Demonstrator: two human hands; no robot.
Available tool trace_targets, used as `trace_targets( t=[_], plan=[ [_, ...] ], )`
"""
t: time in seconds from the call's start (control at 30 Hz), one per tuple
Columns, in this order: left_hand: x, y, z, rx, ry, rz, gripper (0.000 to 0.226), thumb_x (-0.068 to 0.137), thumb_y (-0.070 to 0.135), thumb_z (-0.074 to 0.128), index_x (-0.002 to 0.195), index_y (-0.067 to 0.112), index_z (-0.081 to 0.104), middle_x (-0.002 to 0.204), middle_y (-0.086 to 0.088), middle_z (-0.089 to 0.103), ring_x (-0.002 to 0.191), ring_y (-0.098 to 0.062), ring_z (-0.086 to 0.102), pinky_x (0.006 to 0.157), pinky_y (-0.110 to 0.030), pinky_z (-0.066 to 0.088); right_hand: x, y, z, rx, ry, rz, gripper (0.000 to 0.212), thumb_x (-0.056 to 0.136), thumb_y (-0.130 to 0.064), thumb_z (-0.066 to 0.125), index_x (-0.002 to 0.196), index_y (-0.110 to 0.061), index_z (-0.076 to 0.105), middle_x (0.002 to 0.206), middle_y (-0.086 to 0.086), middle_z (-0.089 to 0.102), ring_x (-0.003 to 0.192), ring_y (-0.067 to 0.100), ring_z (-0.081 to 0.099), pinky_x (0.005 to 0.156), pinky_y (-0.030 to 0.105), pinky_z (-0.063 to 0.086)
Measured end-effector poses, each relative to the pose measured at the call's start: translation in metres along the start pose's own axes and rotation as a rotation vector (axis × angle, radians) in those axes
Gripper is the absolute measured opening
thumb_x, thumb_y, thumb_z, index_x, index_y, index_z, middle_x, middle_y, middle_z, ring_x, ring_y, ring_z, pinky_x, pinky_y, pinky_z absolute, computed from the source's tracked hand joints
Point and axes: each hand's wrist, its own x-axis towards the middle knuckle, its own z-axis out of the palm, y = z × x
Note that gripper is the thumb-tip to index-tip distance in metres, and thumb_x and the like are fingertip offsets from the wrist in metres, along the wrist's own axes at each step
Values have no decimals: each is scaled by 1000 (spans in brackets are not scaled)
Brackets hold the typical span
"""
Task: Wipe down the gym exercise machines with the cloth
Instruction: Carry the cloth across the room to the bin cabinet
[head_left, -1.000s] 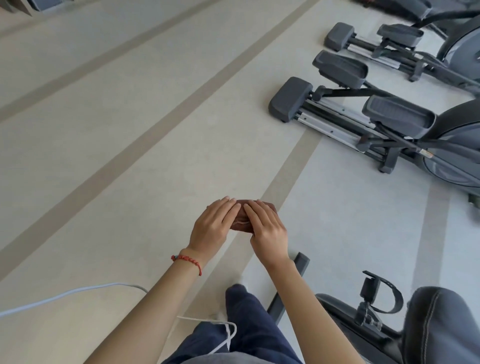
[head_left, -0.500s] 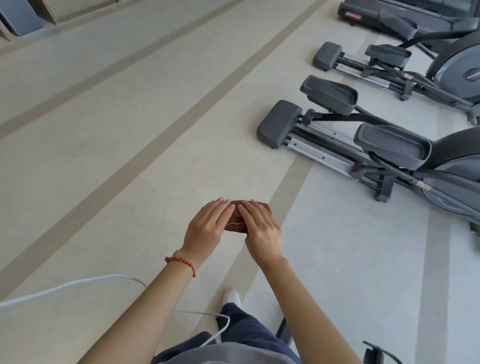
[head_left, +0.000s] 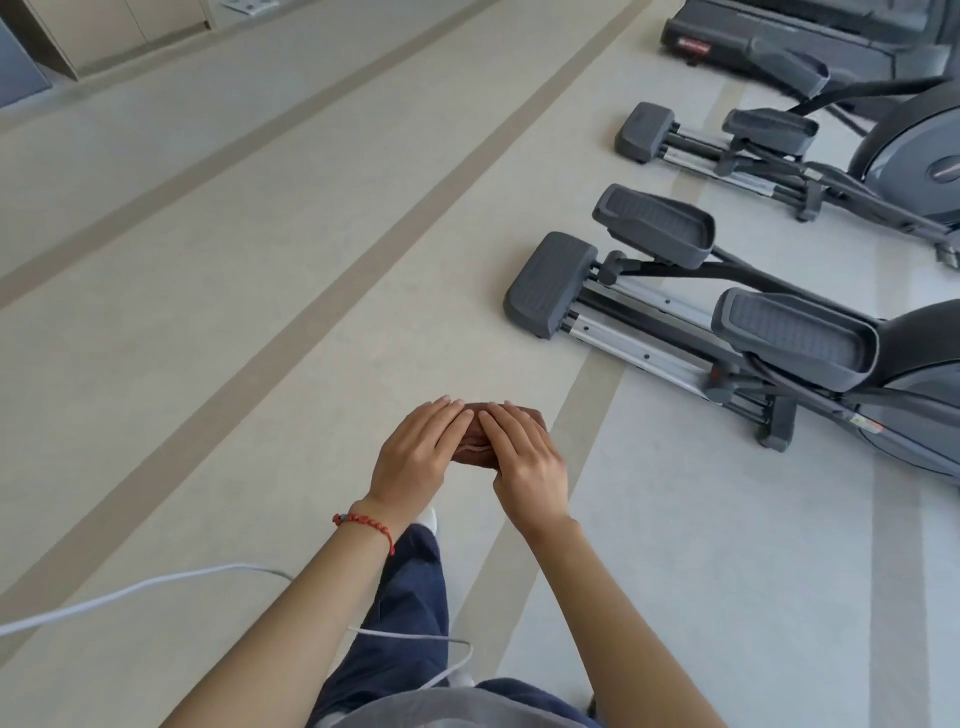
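A folded brown cloth was held out in front of the body, above the pale striped floor, gripped from both sides. The left hand was laid over its left end and the right hand over its right end, fingers extended across the top with the fingertips nearly meeting; the thumbs were hidden beneath. A red beaded bracelet was worn on the left wrist. A grey elliptical machine was seen well apart to the right, a second elliptical beyond it. A white cable was trailed across the lower left.
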Motion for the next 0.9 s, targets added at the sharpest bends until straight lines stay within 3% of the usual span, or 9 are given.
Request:
trace_targets(
  t=[0.43,0.9],
  plan=[
    [129,-161,96,-59,25,53,51,101,1,20,101,-3,71,104,-15,69,98,-30,67,87,-38,54,183,49,98,-26,73,10,45,74,12,41,105,0,72,110,11,70,106,28,66,93,37,51],
    [235,-255,196,-83,-16,60,51,103,9,20,103,-4,69,106,-17,68,100,-32,66,86,-41,55,322,130,171,-40,69,-10,44,73,11,43,105,1,71,110,13,70,105,29,66,95,39,51]
  ],
)
